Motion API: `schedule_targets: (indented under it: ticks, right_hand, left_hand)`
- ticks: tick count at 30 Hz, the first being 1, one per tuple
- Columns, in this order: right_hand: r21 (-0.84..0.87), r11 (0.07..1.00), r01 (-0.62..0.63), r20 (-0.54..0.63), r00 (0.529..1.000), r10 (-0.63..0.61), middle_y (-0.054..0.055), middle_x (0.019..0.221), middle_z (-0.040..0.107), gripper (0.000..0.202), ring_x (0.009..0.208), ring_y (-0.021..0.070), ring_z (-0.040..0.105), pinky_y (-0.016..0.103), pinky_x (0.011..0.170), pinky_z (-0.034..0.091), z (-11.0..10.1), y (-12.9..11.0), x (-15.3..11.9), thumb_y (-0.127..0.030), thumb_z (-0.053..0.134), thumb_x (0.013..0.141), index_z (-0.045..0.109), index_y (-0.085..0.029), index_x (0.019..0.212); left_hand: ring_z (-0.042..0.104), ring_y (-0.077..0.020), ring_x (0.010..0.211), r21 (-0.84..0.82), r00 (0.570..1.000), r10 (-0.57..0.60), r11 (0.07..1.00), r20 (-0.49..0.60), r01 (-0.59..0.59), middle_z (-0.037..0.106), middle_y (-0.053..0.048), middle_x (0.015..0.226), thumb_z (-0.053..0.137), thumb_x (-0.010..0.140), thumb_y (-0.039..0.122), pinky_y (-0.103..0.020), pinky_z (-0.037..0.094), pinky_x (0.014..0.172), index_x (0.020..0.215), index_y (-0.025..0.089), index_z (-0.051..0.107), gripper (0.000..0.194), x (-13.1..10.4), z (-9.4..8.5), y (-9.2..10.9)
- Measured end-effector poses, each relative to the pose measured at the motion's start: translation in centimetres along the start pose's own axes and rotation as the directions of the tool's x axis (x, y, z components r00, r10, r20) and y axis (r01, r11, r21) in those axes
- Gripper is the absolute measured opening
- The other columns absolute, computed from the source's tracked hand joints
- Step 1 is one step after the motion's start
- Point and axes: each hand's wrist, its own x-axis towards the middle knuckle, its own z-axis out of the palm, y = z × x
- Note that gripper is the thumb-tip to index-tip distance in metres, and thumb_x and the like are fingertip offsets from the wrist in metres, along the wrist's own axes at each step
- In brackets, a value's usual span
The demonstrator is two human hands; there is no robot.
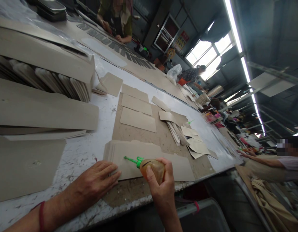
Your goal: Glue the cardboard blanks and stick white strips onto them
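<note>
My right hand [161,178] is wrapped round a bottle [152,169] of amber liquid with a green nozzle. The nozzle points left, its tip over a beige sheet [136,148] near the table's front edge. My left hand [98,178] lies palm down at the left end of the overlapping beige sheets, fingers stretched out and touching their edge. Behind them, flat beige pieces [138,120] rest on a brown board [117,129]. Curved strips [173,132] and pale yellowish pieces [197,146] are to the right on the board.
Large stacked beige panels [42,106] fill the table's left side. A white worktop [105,112] runs back right, beside another long table [163,82] with dark pieces. Other people work across and to the right. A clear bin [204,216] stands below the front edge.
</note>
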Motion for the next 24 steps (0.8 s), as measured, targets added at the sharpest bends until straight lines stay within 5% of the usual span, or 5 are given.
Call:
schedule_targets:
  ticks: [6,11,16,24]
  right_hand:
    - [0.125,0.979,-0.162,0.029,0.987,0.16,0.002,0.091,0.069,0.042,0.078,0.0216,0.066,0.032,0.072,0.054,-1.6,-0.4,-1.0,-0.056,0.072,0.086,0.061,-0.024,0.11]
    - [0.136,0.955,-0.265,-0.099,0.955,0.279,0.003,0.093,0.07,0.053,0.08,0.0223,0.065,0.032,0.073,0.053,-5.2,1.1,-1.2,-0.062,0.074,0.083,0.06,-0.023,0.115]
    - [0.015,0.977,-0.211,-0.234,0.95,0.208,0.002,0.094,0.068,0.052,0.084,0.0233,0.064,0.035,0.08,0.051,-7.1,2.9,-0.4,-0.063,0.073,0.084,0.06,-0.022,0.113]
    - [-0.135,0.982,-0.136,-0.255,0.962,0.098,0.008,0.105,0.066,0.051,0.096,0.029,0.065,0.044,0.089,0.052,-7.7,5.9,1.6,-0.062,0.071,0.084,0.061,-0.021,0.112]
  left_hand:
    - [0.065,-0.0165,0.094,0.003,1.0,-0.001,1.0,-0.001,0.001,0.07,-0.005,0.097,0.044,0.106,0.015,-0.029,0.052,0.09,0.102,0.017,0.07,0.026,0.0,-0.1,0.0]
    - [0.064,-0.0147,0.093,-0.022,0.999,0.024,0.999,-0.022,-0.024,0.069,-0.003,0.094,0.043,0.108,0.016,-0.028,0.049,0.091,0.101,0.017,0.07,0.027,0.3,-0.6,-0.1]
    - [0.063,-0.0131,0.098,-0.012,0.997,0.082,0.997,0.003,-0.082,0.071,0.0,0.097,0.037,0.109,0.012,-0.026,0.047,0.095,0.106,0.02,0.068,0.032,-0.5,-0.2,-0.8]
    - [0.063,-0.0166,0.104,0.004,0.993,0.116,0.993,0.0,-0.116,0.072,-0.002,0.104,0.046,0.104,0.008,-0.032,0.048,0.102,0.115,0.021,0.068,0.028,-2.4,1.2,-1.3]
